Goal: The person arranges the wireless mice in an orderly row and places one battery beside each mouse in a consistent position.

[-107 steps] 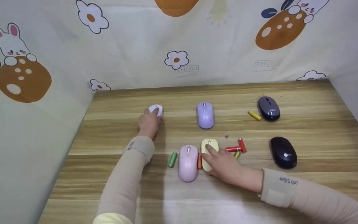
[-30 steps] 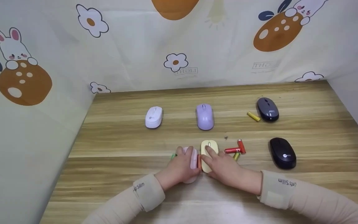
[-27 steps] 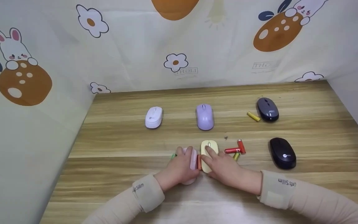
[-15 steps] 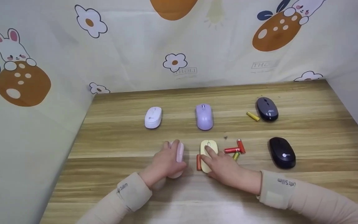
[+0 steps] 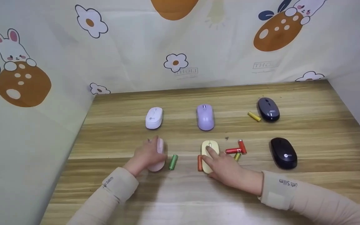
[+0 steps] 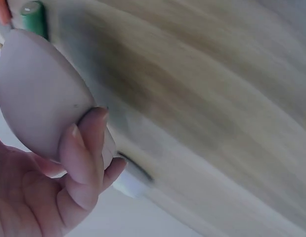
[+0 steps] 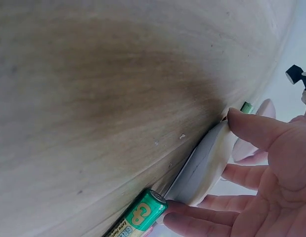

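Observation:
My left hand (image 5: pixel 143 156) grips a pink computer mouse (image 5: pixel 160 147) on the left side of the table. In the left wrist view, fingertips curl against the mouse's side and its smooth shell faces the camera. My right hand (image 5: pixel 227 167) holds a pale yellow mouse (image 5: pixel 204 150) that lies on the table, with thumb and fingers at its sides in the right wrist view. An orange battery (image 5: pixel 199 163) lies along the yellow mouse's left edge. Between the two hands lies a green battery (image 5: pixel 173 162).
Behind the hands lie a white mouse (image 5: pixel 154 118) and a lilac mouse (image 5: pixel 205 117). To the right are a dark grey mouse (image 5: pixel 268 109), a black mouse (image 5: pixel 283 153) and a yellow battery (image 5: pixel 254 116). Two red batteries (image 5: pixel 233 151) and a yellow-green one (image 5: pixel 237 156) sit beside my right hand.
My left hand let go of the white mouse, took the pink one and carried it left from beside the orange battery, past the green battery. My right hand has stayed on the yellow mouse.

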A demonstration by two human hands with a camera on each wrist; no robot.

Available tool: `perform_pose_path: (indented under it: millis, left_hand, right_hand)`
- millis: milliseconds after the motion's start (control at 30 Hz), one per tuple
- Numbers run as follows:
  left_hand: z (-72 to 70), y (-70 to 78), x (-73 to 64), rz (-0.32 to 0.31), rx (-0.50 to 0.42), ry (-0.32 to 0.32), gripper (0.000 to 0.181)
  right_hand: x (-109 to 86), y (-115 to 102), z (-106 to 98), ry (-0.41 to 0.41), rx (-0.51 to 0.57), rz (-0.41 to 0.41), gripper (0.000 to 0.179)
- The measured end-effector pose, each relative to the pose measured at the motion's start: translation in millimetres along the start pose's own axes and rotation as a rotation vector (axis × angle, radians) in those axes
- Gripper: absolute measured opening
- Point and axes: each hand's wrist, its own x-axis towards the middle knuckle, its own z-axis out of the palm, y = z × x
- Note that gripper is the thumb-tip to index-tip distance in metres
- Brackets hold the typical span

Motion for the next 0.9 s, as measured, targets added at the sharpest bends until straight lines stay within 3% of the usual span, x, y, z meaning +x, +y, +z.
perform_pose_path:
  millis: [333, 900]
  left_hand:
    - [0.8, -12.5, 6.0, -0.03, -0.005, -0.046, 0.083]
    - [0.5, -12.4, 6.7, -0.067, 0.01, -0.05, 0.091]
  right_hand:
    - [0.7, 0.7, 0.7, -0.022, 0.014, 0.01, 0.059]
    - [0.4, 0.8, 1.9, 0.006, -0.008, -0.014, 0.061]
